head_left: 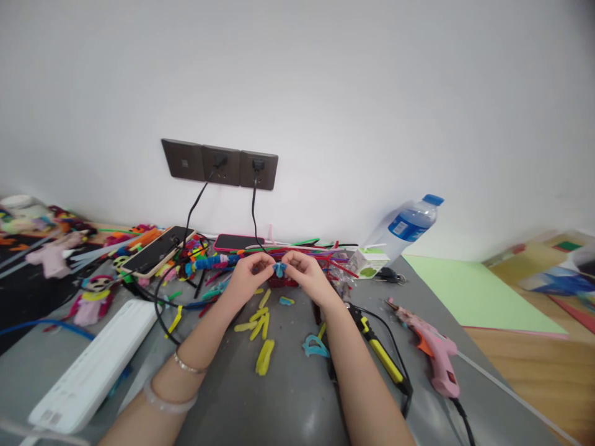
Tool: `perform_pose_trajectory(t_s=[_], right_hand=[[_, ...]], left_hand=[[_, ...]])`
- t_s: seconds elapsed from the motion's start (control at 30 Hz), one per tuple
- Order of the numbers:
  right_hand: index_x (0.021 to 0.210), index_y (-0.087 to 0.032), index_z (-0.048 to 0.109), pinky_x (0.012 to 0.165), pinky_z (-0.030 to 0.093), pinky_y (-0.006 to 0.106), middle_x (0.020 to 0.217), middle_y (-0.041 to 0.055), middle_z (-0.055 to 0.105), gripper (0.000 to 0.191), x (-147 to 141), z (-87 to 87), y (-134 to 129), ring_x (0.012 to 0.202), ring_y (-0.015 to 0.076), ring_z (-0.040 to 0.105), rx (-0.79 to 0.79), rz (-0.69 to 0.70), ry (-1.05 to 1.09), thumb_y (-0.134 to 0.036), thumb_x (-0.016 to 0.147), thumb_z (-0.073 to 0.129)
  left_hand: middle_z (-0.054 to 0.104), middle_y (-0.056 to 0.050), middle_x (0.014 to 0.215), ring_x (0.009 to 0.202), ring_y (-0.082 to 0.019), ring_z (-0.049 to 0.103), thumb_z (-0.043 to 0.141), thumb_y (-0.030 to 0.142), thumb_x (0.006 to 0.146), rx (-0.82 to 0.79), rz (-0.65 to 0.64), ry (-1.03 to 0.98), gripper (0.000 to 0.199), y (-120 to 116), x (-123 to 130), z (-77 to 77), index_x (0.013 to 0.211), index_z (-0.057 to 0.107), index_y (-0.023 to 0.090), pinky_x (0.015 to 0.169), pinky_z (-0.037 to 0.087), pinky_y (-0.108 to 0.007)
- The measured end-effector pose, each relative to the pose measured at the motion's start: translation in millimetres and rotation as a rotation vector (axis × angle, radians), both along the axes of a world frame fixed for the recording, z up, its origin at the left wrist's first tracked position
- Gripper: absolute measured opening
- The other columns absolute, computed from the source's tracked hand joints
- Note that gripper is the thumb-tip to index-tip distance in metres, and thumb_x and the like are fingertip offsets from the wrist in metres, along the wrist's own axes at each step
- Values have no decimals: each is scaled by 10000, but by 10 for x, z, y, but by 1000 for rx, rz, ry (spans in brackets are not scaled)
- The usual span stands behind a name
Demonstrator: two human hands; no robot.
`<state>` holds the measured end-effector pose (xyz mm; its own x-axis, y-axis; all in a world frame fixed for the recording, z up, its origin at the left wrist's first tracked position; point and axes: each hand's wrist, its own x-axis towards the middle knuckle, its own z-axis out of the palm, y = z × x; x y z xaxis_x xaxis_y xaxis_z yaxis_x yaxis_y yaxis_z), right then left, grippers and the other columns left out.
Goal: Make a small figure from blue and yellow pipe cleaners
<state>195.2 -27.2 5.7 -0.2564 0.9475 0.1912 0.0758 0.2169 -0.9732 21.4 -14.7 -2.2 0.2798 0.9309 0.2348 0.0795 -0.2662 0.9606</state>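
Observation:
Both of my hands meet over the middle of the grey table. My left hand (253, 275) pinches one side of a small blue bent pipe cleaner piece (279, 269), and my right hand (309, 275) pinches the other side. Fingertips partly cover that piece. Below the hands lie several folded yellow pipe cleaner pieces (264, 357). A small blue and yellow piece (287, 301) rests close under my right hand. Beside my right forearm is a light blue pipe cleaner loop (316, 345).
A pink glue gun (439, 353) and a yellow-black corded tool (383, 356) lie right. Left are a white power strip (95, 365), a phone (158, 251) and pipe cleaner dolls (93, 300). A water bottle (411, 226) leans against the wall, near a small box (369, 262) and green paper (478, 294).

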Motion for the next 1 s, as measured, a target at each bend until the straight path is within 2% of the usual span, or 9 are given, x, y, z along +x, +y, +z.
perform_pose_trajectory(t_s=[0.4, 1.0], right_hand=[[793, -185, 568, 539, 342, 243, 638, -19, 518, 168, 3, -43, 26, 576, 121, 431, 7, -59, 71, -336, 784, 641], [777, -184, 564, 524, 335, 241, 623, -26, 520, 115, -9, -36, 18, 548, 116, 429, 47, -53, 15, -282, 778, 624]], left_hand=[[641, -24, 731, 663, -151, 549, 623, 307, 774, 29, 61, 9, 168, 33, -24, -57, 824, 675, 156, 634, 424, -258], [634, -22, 690, 618, -138, 520, 621, 282, 740, 33, 58, 41, 148, -2, -8, -13, 777, 677, 150, 588, 399, -248]])
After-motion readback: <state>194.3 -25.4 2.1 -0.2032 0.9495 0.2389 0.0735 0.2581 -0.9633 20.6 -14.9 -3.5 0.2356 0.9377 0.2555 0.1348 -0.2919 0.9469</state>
